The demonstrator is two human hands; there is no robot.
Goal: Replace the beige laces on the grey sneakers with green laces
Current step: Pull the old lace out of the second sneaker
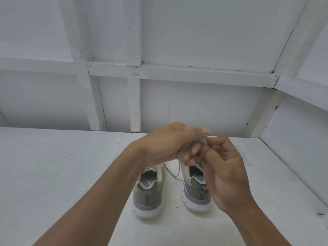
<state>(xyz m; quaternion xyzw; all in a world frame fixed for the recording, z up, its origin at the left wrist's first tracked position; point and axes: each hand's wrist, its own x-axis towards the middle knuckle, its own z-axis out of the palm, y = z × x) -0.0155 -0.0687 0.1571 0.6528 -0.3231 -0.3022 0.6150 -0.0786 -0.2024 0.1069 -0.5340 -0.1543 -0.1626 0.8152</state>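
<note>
**Risk of a dropped or tangled lace**

Left hand curled round a bundle of beige lace, held above the sneakers on the white table. Right hand pinching a strand at the bundle's edge. Loose tail hanging between the two shoes. Likely trouble: a slack grip letting the coil spring apart and knot, or the dangling tail snagging a collar and tipping a shoe. No green laces in view.

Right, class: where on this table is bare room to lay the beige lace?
Widest: the table left of the left sneaker. Narrower: between the right sneaker and the side wall. Crowded: between the sneakers, where the beige lace dangles below the left hand and right hand.
</note>
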